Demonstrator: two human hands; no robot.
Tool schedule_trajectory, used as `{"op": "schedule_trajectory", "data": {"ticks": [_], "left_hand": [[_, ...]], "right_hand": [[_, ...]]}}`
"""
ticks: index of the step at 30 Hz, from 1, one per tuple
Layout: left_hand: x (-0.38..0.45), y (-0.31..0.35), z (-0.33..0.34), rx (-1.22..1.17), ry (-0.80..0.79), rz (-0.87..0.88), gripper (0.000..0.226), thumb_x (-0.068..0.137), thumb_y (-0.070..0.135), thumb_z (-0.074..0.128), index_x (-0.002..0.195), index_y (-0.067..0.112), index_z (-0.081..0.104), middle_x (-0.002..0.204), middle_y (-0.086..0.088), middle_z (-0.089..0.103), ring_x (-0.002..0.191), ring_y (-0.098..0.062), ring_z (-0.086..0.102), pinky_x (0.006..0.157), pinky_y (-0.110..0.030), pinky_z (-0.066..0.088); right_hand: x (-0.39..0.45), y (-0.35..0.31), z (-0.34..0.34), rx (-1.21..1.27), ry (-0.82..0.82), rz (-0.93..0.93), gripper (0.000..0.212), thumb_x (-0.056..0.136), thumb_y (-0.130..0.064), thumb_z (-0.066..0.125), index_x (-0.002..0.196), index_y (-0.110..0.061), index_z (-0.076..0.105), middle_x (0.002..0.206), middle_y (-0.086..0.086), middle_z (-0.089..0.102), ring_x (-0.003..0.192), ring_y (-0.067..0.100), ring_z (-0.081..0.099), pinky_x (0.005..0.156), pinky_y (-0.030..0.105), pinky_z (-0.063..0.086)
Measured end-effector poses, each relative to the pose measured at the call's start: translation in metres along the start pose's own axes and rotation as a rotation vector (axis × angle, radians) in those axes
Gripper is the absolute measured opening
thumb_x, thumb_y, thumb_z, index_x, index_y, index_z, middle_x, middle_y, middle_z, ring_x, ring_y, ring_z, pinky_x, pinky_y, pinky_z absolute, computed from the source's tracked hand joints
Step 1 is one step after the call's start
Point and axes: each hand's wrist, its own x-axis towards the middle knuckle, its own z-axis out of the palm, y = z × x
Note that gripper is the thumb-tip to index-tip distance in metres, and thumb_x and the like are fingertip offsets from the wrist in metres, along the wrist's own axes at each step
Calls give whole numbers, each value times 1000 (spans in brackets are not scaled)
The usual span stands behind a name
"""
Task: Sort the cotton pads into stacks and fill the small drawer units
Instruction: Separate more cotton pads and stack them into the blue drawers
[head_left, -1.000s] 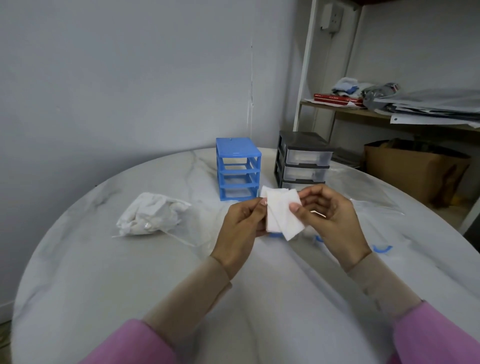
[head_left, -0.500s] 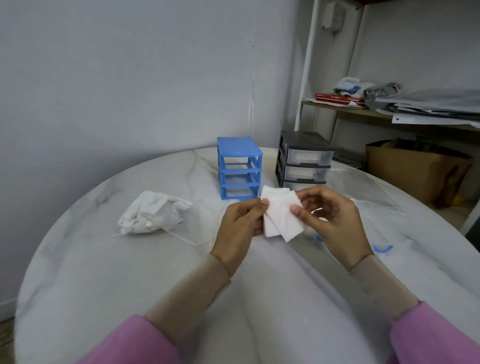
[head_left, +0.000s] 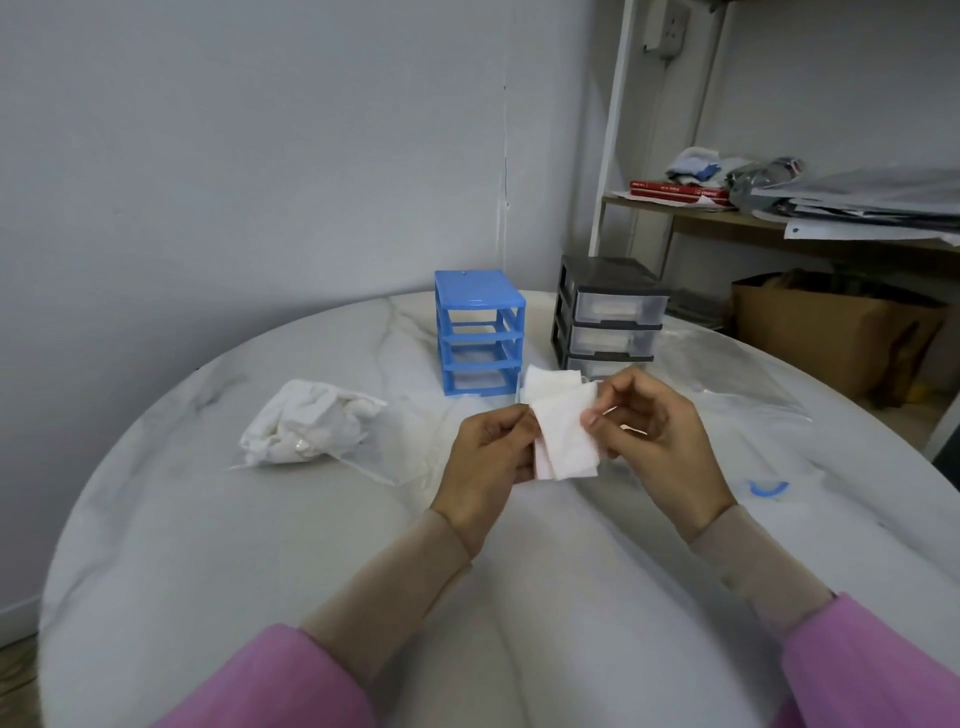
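A small fanned stack of white square cotton pads (head_left: 563, 426) is held above the middle of the round table. My left hand (head_left: 485, 465) grips the stack's left edge with curled fingers. My right hand (head_left: 652, 441) pinches its right edge between thumb and fingers. Behind the hands stands a blue drawer unit (head_left: 480, 332) whose frame shows open slots. To its right stands a black drawer unit (head_left: 608, 317) with clear drawers pushed in, white pads showing through them.
A clear plastic bag of crumpled white cotton pads (head_left: 306, 423) lies to the left on the marble table (head_left: 208, 519). Clear plastic with a blue strip (head_left: 769, 488) lies to the right. Beyond the table are a shelf with papers and a cardboard box (head_left: 831, 332).
Both hands shifted the pads slightly; the stack sits a little lower between my fingers and my right thumb has slid along its right edge.
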Motion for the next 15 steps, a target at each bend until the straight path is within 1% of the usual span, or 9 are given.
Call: {"op": "schedule_trajectory", "data": {"ticks": [2, 5, 7, 9, 12, 13, 15], "left_hand": [[1, 0, -1, -7, 8, -16, 22, 97, 9, 44, 92, 12, 65, 78, 4, 69, 66, -3, 67, 62, -17, 55], [1, -1, -2, -43, 16, -39, 25, 97, 11, 44, 86, 16, 66, 75, 6, 71, 67, -5, 68, 64, -17, 56], [1, -1, -2, -60, 17, -49, 22, 97, 12, 45, 91, 14, 66, 76, 5, 71, 67, -6, 69, 64, -18, 56], [2, -2, -2, -60, 26, -61, 20, 97, 13, 45, 98, 12, 66, 82, 0, 70, 66, -6, 68, 64, -19, 56], [4, -2, -3, -69, 26, -80, 22, 97, 21, 46, 103, 11, 64, 87, -3, 69, 70, -8, 69, 66, -20, 56], [4, -2, -3, -70, 16, -87, 24, 96, 24, 46, 105, 11, 64, 89, -4, 70, 74, -10, 69, 68, -21, 56], [3, -2, -3, -53, 1, -81, 23, 94, 24, 49, 106, 10, 65, 89, -2, 71, 76, -11, 70, 68, -21, 57]], "right_hand": [[-2, 1, 1, -63, 6, -5, 20, 81, 5, 63, 77, -14, 59, 76, -13, 62, 63, 8, 54, 56, 19, 48], [-5, -2, 5, -103, 50, -6, 24, 79, 3, 67, 78, -21, 66, 83, -7, 67, 61, 7, 57, 60, 19, 54], [-6, -2, 6, -120, 59, -9, 23, 76, 2, 72, 80, -20, 67, 83, -9, 68, 60, 5, 57, 60, 17, 53], [-5, 0, 5, -137, 63, -3, 22, 74, 0, 75, 80, -20, 68, 80, -11, 67, 59, 4, 57, 60, 16, 52], [-6, 3, 6, -189, 74, -10, 24, 72, -4, 77, 80, -25, 68, 77, -3, 68, 59, 7, 57, 61, 21, 53], [-7, 3, 7, -210, 78, -18, 24, 72, -5, 77, 81, -26, 68, 77, -1, 67, 59, 8, 57, 61, 21, 53], [-7, 4, 7, -284, 79, -60, 23, 72, -9, 78, 83, -26, 69, 77, -2, 67, 61, 10, 57, 58, 14, 48]]}}
